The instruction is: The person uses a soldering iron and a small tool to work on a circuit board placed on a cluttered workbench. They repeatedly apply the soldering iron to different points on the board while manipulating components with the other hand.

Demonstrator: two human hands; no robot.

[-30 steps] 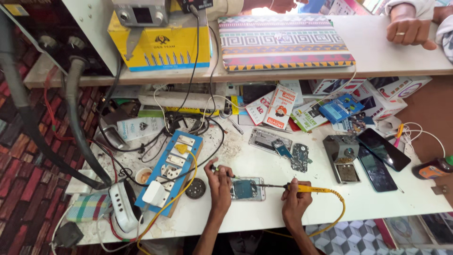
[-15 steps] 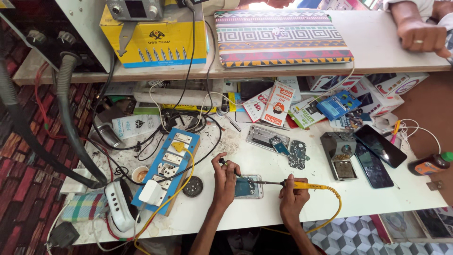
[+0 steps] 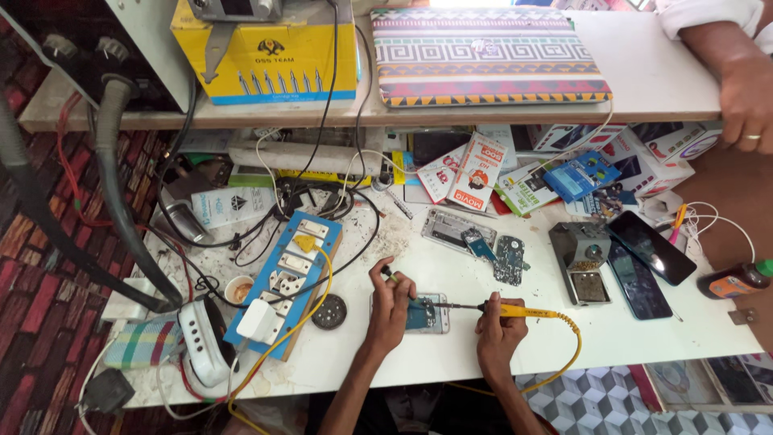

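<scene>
An opened phone (image 3: 431, 314) lies on the white workbench (image 3: 644, 338) in front of me. My left hand (image 3: 390, 304) rests on its left edge and grips a thin green-tipped tool (image 3: 388, 275) that points up and away. My right hand (image 3: 499, 329) holds a yellow-handled soldering iron (image 3: 515, 309); its metal tip reaches left over the phone's board. The iron's yellow cable (image 3: 568, 354) loops off the front edge of the bench.
A blue socket board (image 3: 282, 278) and a round tin (image 3: 328, 311) lie left of the phone. Phone parts (image 3: 483, 240), a small metal stand (image 3: 581, 258) and two dark phones (image 3: 644, 262) lie to the right. Another person's hand (image 3: 745, 89) rests on the upper shelf beside a patterned laptop (image 3: 487, 52).
The view has shifted slightly. My hands stay on the phone, with the iron tip still over the board.
</scene>
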